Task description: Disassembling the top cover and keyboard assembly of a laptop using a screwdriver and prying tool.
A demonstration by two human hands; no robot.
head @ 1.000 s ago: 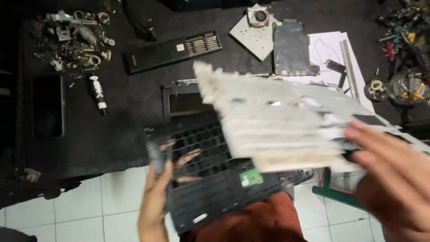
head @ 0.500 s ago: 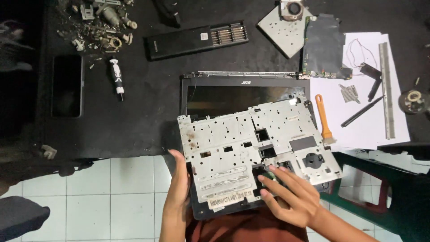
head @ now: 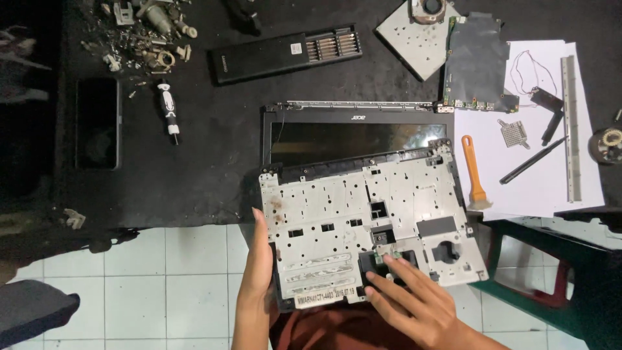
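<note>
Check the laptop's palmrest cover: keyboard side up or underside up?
Underside up. The palmrest cover shows bare metal plating with cutouts and no keys; the left hand steadies its edge, and the right hand touches it.

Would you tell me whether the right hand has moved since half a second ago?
Barely: the right hand remains on the panel's lower right, fingertips by the dark cut-out, much as before relative to the orange tool.

Laptop palmrest frame (head: 363, 214) — silver metal underside up, tilted slightly — overlapping the black screen panel (head: 350, 133).
</note>
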